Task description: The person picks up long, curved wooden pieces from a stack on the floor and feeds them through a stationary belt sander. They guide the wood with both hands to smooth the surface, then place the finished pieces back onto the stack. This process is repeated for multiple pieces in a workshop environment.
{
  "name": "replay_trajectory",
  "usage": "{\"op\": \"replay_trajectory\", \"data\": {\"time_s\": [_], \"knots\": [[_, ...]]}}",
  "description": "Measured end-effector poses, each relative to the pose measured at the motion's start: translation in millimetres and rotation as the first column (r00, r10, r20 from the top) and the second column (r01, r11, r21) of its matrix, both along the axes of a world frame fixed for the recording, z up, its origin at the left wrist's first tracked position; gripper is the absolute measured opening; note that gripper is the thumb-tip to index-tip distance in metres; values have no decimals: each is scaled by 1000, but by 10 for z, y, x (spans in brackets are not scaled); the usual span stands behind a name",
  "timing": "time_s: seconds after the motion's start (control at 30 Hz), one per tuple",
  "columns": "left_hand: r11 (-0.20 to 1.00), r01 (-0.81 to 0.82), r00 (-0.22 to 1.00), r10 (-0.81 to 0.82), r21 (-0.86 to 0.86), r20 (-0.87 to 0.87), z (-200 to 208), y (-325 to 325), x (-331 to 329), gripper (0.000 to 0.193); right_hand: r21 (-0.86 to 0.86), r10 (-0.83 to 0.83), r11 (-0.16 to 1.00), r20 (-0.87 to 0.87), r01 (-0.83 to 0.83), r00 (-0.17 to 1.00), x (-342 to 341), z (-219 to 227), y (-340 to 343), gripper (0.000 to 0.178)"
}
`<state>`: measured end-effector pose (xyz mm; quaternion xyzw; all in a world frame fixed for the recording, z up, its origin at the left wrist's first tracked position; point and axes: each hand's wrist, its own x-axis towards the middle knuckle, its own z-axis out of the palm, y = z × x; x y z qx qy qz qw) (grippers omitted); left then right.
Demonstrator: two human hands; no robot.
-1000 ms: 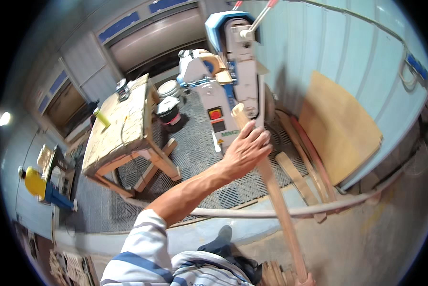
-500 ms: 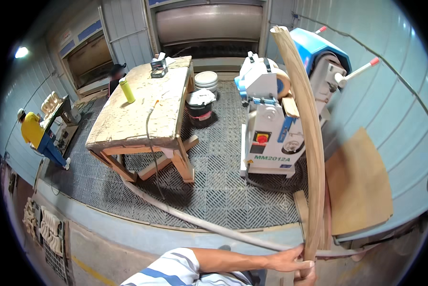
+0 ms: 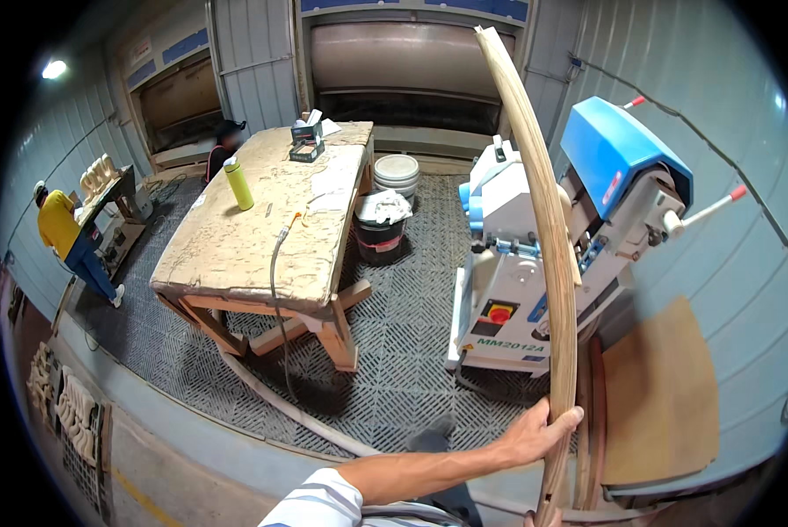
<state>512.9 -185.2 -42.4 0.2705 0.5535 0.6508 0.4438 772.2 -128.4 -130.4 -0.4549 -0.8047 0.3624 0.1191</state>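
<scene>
A long, slightly curved wooden strip (image 3: 543,206) stands upright and tilted, its top leaning left toward the far wall. Round its lower part my left hand (image 3: 534,435) is closed, with the thumb across the front face and the arm reaching over from the left. At the bottom edge of the picture, fingers of my right hand (image 3: 529,520) show against the strip's lower end, closed on it; most of that hand is out of view. Behind the strip, and partly hidden by it, stands a white and blue sanding machine (image 3: 508,303).
A worn worktable (image 3: 253,255) carries a yellow-green bottle (image 3: 238,184), a box (image 3: 307,140) and an air hose (image 3: 275,272). Beside it are a black bucket (image 3: 381,241) and stacked white pails (image 3: 397,171). A brown board (image 3: 662,400) leans at right. A person in yellow (image 3: 58,230) works far left.
My left hand has moved up and slightly left with the strip, whose top swung left. A foot shows on the matting, nearer the machine. My right hand has dropped mostly out of view.
</scene>
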Motion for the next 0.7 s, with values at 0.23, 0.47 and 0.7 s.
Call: {"op": "replay_trajectory", "data": {"time_s": [0.23,0.47,0.7], "knots": [[998,40,997,-37,45,-73,-126,893,-1044,58,25,-142,989,-8,142,990,-978,-218,790,33],[990,136,991,-135,28,-6,246,1362,-1716,68,114,-285,954,70,276,956,-1665,29,1218,29],[974,215,873,-160,69,-461,435,1439,-2344,46,388,-228,894,-36,224,973,-1976,261,1566,26]]}}
